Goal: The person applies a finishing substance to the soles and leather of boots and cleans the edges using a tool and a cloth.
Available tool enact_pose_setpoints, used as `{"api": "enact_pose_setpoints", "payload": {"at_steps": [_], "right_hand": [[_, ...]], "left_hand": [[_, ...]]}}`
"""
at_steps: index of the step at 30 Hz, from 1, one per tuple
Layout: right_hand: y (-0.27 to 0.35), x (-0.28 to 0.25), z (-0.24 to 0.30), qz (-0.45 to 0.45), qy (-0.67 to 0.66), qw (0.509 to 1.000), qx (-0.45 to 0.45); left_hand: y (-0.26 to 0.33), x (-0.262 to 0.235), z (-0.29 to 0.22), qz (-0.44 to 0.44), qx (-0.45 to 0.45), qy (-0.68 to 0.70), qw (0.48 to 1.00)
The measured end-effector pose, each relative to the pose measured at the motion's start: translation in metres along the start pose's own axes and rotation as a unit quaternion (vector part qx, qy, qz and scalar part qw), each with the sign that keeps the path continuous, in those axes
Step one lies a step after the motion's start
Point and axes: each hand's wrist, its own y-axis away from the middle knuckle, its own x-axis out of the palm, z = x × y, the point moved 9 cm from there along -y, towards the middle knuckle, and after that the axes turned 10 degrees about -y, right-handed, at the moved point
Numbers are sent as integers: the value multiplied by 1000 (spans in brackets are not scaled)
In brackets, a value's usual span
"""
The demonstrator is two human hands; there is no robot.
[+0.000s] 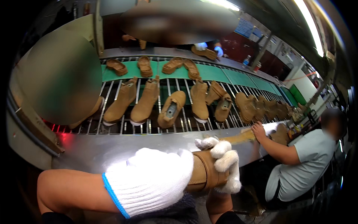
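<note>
A tan boot is held in front of me above the metal ledge, its stitched leather side and band facing me. My left hand, in a white knit glove with a blue cuff, presses against its left end; those fingers are mostly hidden. My right hand, also in a white glove, has bent fingers wrapped over the boot's right end. Most of the boot is covered by the gloves. Beyond it, tan boots stand in a row on the slatted conveyor, with one boot lying opening toward me.
A metal ledge runs before the conveyor. Brown soles lie on a green belt. At right, a co-worker reaches to the ledge; across the line, another person's blue-gloved hand is near a sole. A blurred rounded shape blocks the left.
</note>
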Motion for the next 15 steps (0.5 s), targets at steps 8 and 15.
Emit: {"api": "enact_pose_setpoints", "payload": {"at_steps": [8, 15], "right_hand": [[-8, 29, 41, 120, 358, 926, 11], [13, 32, 74, 100, 455, 885, 22]], "left_hand": [[-10, -15, -16, 37, 41, -7, 998], [12, -31, -33, -141, 100, 41, 984]]}}
